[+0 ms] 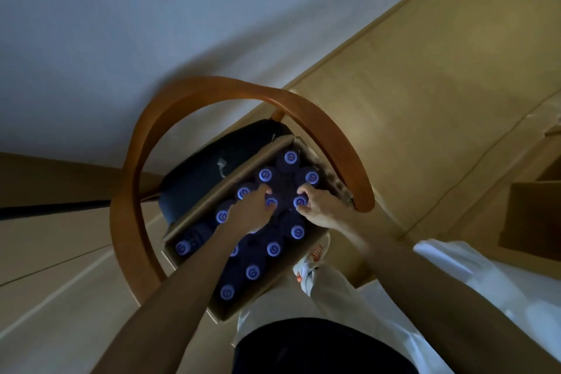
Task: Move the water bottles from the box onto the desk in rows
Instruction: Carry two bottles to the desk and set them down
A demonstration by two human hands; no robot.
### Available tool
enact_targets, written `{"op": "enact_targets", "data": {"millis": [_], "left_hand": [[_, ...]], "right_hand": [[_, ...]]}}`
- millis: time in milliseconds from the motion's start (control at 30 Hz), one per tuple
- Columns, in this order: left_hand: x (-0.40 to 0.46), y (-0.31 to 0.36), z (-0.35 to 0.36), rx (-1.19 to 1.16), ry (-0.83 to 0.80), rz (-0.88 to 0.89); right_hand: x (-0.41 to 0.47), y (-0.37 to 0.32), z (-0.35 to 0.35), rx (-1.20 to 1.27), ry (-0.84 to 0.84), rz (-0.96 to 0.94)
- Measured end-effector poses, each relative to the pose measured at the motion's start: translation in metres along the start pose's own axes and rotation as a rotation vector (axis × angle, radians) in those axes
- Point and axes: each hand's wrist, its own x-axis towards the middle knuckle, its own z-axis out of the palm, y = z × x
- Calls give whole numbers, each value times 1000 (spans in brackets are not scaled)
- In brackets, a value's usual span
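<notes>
Water bottles (274,249) stand upright and packed close in an open cardboard box (194,218), their pale blue caps showing from above in dim light. That box sits on the dark seat (194,173) of a chair with a curved wooden backrest (212,86), the floor (425,85) showing around it. Both arms reach down into the box. Left hand (250,214) lies over the middle bottles, its grip curled about the cap of one bottle (271,202). Right hand (317,206), just beside it, has its grip pinched round the neighbouring bottle's cap (299,201). A shoe (309,264) and pale trouser leg (334,285) show below the box.
</notes>
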Motion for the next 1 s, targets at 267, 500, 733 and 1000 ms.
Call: {"op": "enact_targets", "data": {"millis": [267, 500, 733, 1000], "left_hand": [[21, -1, 10, -2, -126, -40], [9, 6, 22, -3, -91, -24], [-26, 24, 18, 18, 128, -28], [-85, 41, 5, 87, 370, -19]], "right_hand": [[15, 1, 9, 140, -60, 48], [11, 3, 15, 197, -22, 96], [-13, 14, 10, 9, 90, 8], [-64, 18, -24, -96, 279, -199]]}}
